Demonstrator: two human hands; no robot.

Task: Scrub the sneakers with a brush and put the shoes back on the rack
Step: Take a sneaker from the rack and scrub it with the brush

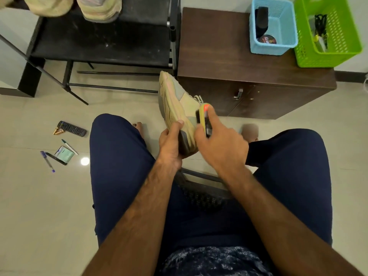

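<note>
Pale glossy floor tiles (29,196) fill the lower view. A black shoe rack (99,42) stands at upper left and a brown cabinet (219,56) at upper right. A blue basket (286,44) and a green basket (348,50) sit on the cabinet top.

The person is seated, knees apart, with the sneaker (175,96) held up between them, clear of the floor. Its toe points away toward the rack and its side is turned to the right. The left hand (171,144) grips the heel end, thumb curled over the sole edge. This grip probably steadies the shoe against the push of brushing.

The right hand (223,144) is wrapped around a yellow brush (204,114), whose dark bristles meet the sneaker's side near the laces. Blur on this hand suggests a stroke in progress. The step in hand appears to be scrubbing; returning the shoe to the rack is not yet done.

Two other pale shoes (101,8) rest on the rack's upper shelf at the top edge. A remote control (72,128) and pens (47,161) lie on the tiles at left, well apart from the work.
</note>
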